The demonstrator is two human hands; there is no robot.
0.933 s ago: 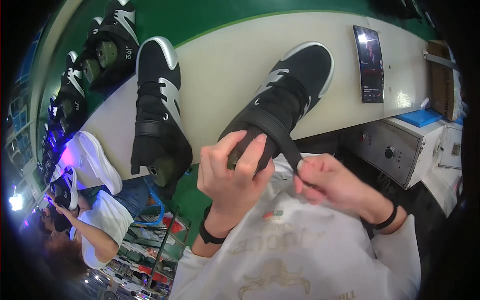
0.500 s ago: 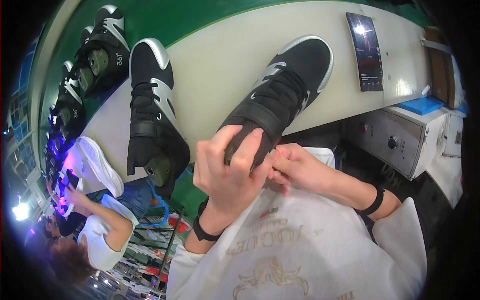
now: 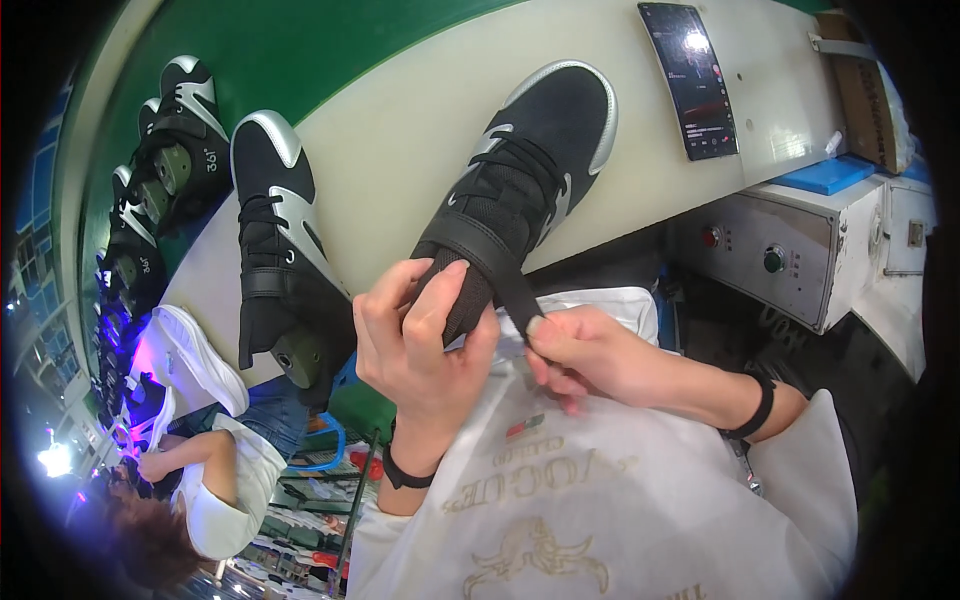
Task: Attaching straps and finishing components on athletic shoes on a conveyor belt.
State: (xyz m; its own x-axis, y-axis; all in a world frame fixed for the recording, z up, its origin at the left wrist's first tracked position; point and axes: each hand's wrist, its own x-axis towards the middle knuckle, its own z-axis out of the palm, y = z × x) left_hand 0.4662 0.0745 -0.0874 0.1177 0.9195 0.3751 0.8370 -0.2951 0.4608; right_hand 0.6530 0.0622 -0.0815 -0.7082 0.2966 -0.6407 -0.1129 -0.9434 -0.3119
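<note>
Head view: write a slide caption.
The left hand holds a black shoe while the right hand pinches its strap.

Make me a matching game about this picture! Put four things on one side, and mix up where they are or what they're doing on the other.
Things:
1. Left hand
2. Right hand
3. Phone
4. Blue flat thing

Places and doings:
A. On top of the metal box
B. Pinching the loose end of the black strap
C. Lying on the white table
D. Gripping the ankle end of the black shoe

Right pairs: 1-D, 2-B, 3-C, 4-A
</note>
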